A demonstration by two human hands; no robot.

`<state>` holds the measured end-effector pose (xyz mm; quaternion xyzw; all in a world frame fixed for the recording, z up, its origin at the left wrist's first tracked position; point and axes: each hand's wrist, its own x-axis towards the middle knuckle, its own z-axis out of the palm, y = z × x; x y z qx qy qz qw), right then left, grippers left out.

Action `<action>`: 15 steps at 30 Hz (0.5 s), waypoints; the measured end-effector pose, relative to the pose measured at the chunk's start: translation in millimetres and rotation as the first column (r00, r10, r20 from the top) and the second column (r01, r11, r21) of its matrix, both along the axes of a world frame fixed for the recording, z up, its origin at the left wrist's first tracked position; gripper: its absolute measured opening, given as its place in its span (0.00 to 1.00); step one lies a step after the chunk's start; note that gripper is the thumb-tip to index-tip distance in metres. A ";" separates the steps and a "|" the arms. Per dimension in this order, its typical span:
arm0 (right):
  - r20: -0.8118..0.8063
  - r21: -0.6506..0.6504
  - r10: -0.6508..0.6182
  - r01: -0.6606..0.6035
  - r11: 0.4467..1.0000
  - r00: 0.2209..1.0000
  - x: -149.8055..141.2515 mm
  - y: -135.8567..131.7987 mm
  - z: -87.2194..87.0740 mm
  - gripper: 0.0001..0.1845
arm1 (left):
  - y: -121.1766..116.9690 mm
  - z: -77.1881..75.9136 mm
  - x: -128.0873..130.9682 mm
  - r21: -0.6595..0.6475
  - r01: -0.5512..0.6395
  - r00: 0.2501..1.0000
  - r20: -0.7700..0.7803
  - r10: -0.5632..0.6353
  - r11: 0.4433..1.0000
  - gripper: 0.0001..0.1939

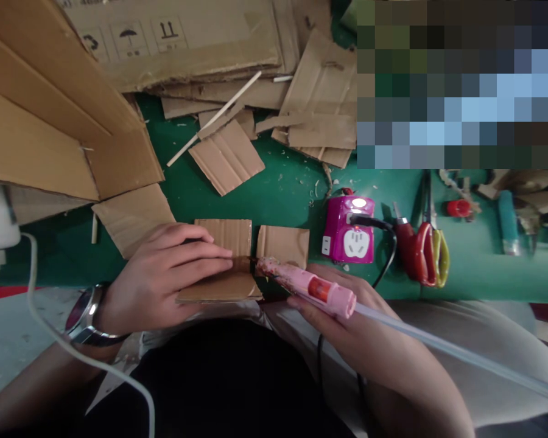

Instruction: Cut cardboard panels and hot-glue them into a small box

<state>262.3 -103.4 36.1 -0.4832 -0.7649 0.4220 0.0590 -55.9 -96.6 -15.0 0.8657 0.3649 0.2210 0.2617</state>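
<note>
A pink hot glue gun [296, 281] is in my right hand [347, 298], with a long clear glue stick [420, 337] running out of its back end. Its stained nozzle points left, close to the edge of a cardboard piece [231, 234]. My left hand [164, 267] grips this cardboard, fingers stretched across it and thumb hidden. Along the table's front edge, a second cardboard flap [219, 289] meets it at an angle; whether they are joined I cannot tell. Just right of them lies a small cardboard square [285, 243], partly behind the glue gun.
A magenta socket adapter [349, 228] with a black plug stands at right. Beyond it lie red-handled scissors [422, 255], a red tape roll [459, 208] and a teal-handled tool [508, 222]. Cardboard scraps [228, 155] and a thin stick [214, 118] lie behind. An open carton [119, 146] stands left.
</note>
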 end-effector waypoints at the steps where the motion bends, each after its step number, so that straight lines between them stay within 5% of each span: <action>1: -0.006 0.026 -0.006 0.006 1.000 1.000 -0.1 -0.5 0.2 0.22 | 0.1 -0.3 -0.3 -0.001 0.007 1.000 -0.005 -0.007 1.000 0.20; 5: -0.008 0.132 -0.021 0.022 0.991 1.000 0.4 -2.1 -0.1 0.21 | 0.5 -0.6 -0.8 0.004 0.028 1.000 -0.005 -0.028 1.000 0.18; 15: -0.046 0.091 -0.081 0.085 0.992 0.996 4.3 0.2 0.3 0.17 | 1.6 -0.1 0.8 0.010 0.025 1.000 0.013 -0.025 1.000 0.17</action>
